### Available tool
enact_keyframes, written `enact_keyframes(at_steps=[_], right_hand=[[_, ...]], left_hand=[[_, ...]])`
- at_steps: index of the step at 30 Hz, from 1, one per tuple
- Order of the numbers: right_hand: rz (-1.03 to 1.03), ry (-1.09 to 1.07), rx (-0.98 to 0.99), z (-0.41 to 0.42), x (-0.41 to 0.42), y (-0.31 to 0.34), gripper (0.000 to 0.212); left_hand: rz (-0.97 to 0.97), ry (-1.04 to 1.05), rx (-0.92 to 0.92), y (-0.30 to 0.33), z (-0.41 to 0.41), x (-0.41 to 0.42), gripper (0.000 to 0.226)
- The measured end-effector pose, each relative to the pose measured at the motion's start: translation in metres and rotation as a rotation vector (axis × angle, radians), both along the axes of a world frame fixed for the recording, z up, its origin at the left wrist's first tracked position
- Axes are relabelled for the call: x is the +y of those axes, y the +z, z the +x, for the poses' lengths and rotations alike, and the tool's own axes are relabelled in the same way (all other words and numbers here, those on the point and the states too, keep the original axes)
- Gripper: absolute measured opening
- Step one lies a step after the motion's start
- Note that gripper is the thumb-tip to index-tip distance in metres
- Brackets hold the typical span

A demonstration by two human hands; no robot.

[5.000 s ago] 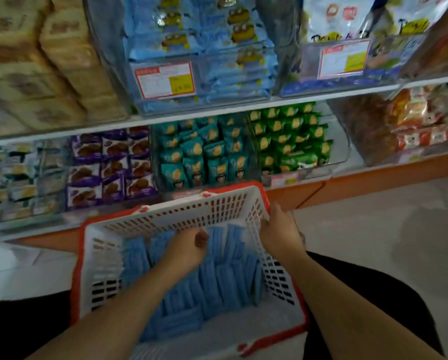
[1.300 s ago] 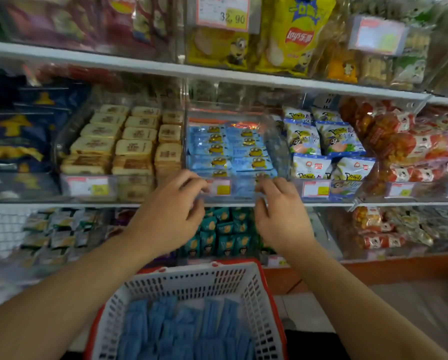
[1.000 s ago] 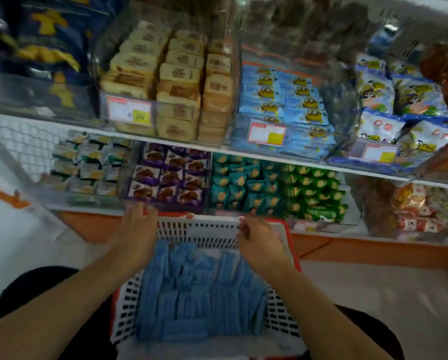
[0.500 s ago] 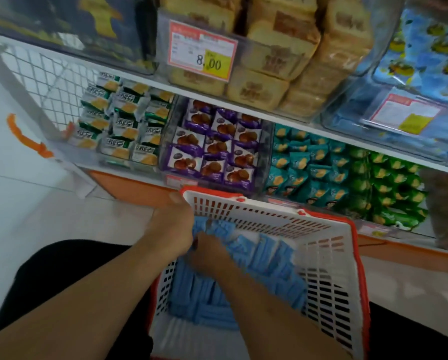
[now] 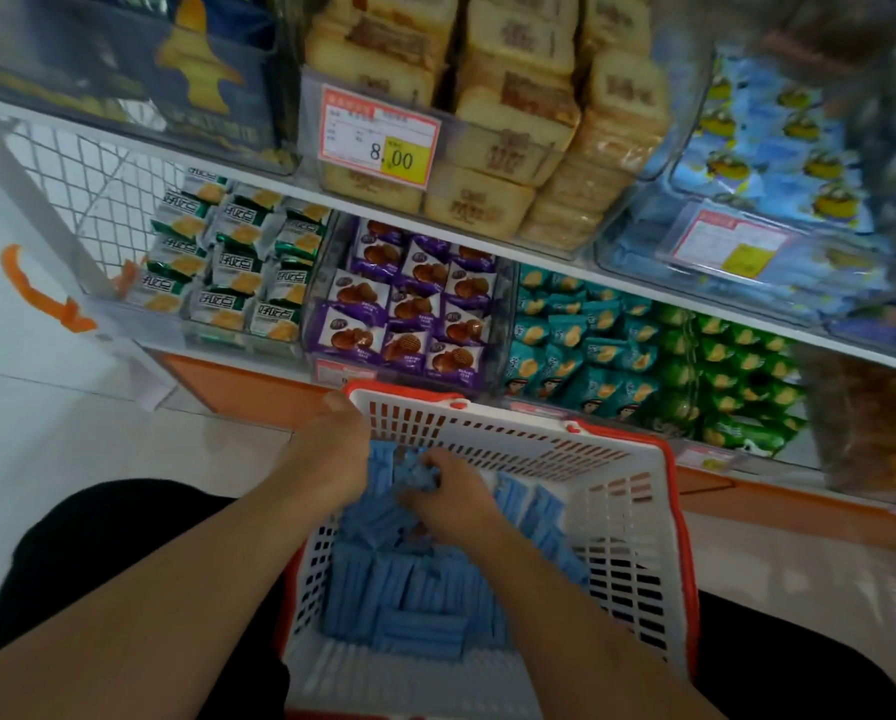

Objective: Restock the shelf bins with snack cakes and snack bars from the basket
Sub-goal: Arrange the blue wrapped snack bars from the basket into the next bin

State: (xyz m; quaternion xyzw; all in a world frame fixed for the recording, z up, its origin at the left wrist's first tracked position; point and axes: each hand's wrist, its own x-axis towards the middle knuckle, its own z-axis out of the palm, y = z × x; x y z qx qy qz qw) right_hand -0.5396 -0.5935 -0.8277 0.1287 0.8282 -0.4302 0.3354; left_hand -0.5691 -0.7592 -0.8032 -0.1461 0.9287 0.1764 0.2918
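Both hands are down in the white basket at lower centre of the frame. The left hand sits at the basket's upper-left corner, fingers buried among the blue snack bars, so its grip cannot be told. The right hand curls its fingers round a bunch of those blue bars. Above, the shelf bin of blue snack cakes sits at upper right.

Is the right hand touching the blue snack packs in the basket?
Touching. The head view shows the right hand down inside the basket, its fingers curled into the blue snack packs with no gap visible.
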Motion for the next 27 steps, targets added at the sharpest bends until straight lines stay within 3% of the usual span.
enact_keyframes(at_steps=[6,9,10,12,13,15,17,19,22,27], right_hand=[[-0.263,-0.225,0.129,0.012,0.07,0.102,0.01],[-0.406,-0.277,0.242,0.026,0.106,0.149,0.011],[-0.409,-0.244,0.304,0.031,0.116,0.165,0.01],[-0.334,-0.145,0.451,0.042,0.133,0.195,0.013],[-0.288,-0.097,0.529,0.047,0.14,0.209,0.017],[-0.225,-0.026,0.652,0.054,0.149,0.233,0.03],[-0.201,0.021,0.739,0.061,0.154,0.252,0.049],[-0.185,0.045,0.794,0.067,0.157,0.266,0.061],[-0.128,0.068,0.882,0.072,0.161,0.284,0.063],[0.035,0.11,1.021,0.072,0.169,0.305,0.055]], left_hand=[[0.023,-0.037,0.083,0.012,0.001,-0.002,0.033],[0.002,0.021,0.138,0.022,0.007,0.0,0.072],[-0.058,-0.012,0.209,0.032,0.009,0.001,0.075],[-0.061,-0.109,0.382,0.064,0.016,0.009,0.055],[0.017,-0.139,0.432,0.082,0.02,0.014,0.041],[0.35,-0.039,0.41,0.129,0.03,0.033,0.016],[0.879,0.225,0.228,0.181,0.044,0.063,0.018],[1.263,0.31,0.088,0.225,0.056,0.086,0.031],[1.352,0.21,0.201,0.259,0.068,0.11,0.026],[1.295,0.28,0.348,0.268,0.059,0.131,0.022]])
